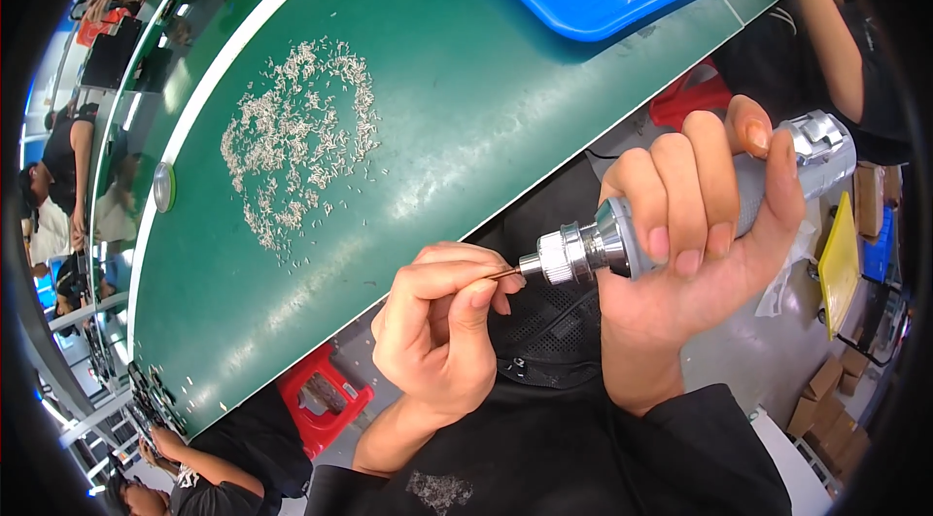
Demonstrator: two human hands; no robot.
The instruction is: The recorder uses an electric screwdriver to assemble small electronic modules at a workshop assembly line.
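My right hand (680,215) is wrapped round the grey body of an electric screwdriver (559,258), which lies slanted with its silver collar pointing left. A thin, dark coppery bit (503,273) sticks out of the collar. Thumb and forefinger of my left hand (437,331) pinch this bit close to the tool's tip; the other fingers curl in. Both hands are held in front of my body, off the near edge of the green table (457,118). Many tiny silvery pins or screws (292,137) lie scattered on the tabletop, too small to tell which.
A blue tray (588,28) rests at the table's far side. A small round disc with a green rim (165,188) is by the white border strip. Red stools (326,399) stand below. Co-workers sit around; one arm (831,40) shows at right, near a yellow panel (842,263) and cardboard boxes (826,424).
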